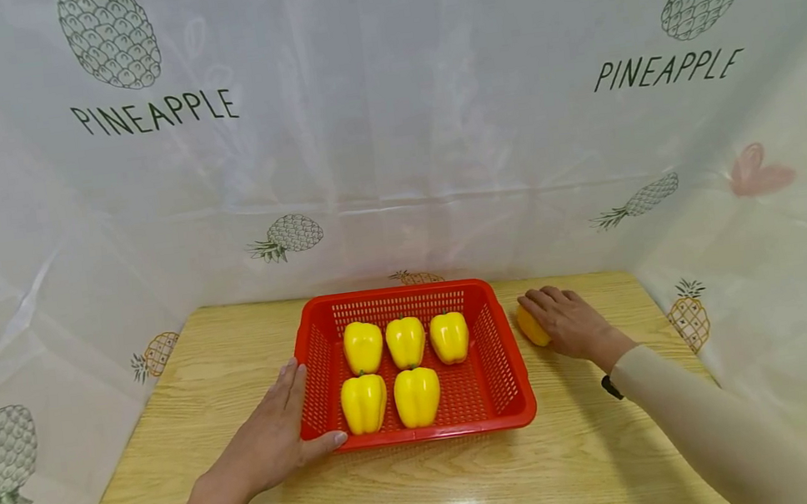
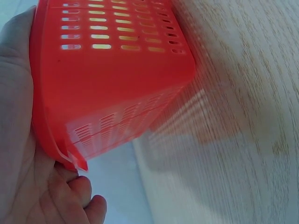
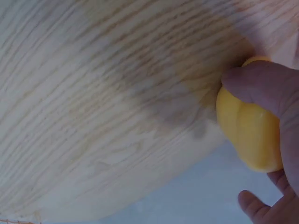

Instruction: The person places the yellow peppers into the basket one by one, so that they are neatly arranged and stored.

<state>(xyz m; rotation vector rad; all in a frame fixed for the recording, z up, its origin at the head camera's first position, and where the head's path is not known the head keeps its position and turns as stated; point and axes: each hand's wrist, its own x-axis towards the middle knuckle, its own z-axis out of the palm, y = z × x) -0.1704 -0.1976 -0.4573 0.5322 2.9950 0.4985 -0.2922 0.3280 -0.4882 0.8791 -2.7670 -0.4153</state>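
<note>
My right hand [image 1: 567, 322] grips a yellow bell pepper [image 1: 531, 326] on the table, just right of the red basket [image 1: 496, 423]. In the right wrist view the thumb lies across this pepper [image 3: 252, 133], with fingers on its far side. At the basket's front left corner, my left hand [image 1: 269, 432] rests with fingers fairly straight along the left rim and thumb on the front rim. The basket's slotted wall [image 2: 112, 70] fills much of the left wrist view. Inside stand several yellow bell peppers [image 1: 417, 397] in two rows, three at the back and two in front.
The basket stands on a light wood table [image 1: 417, 486]. A white sheet [image 1: 389, 136] printed with pineapples hangs behind the table and along both sides. Bare basket floor [image 1: 461, 400] shows at the front right.
</note>
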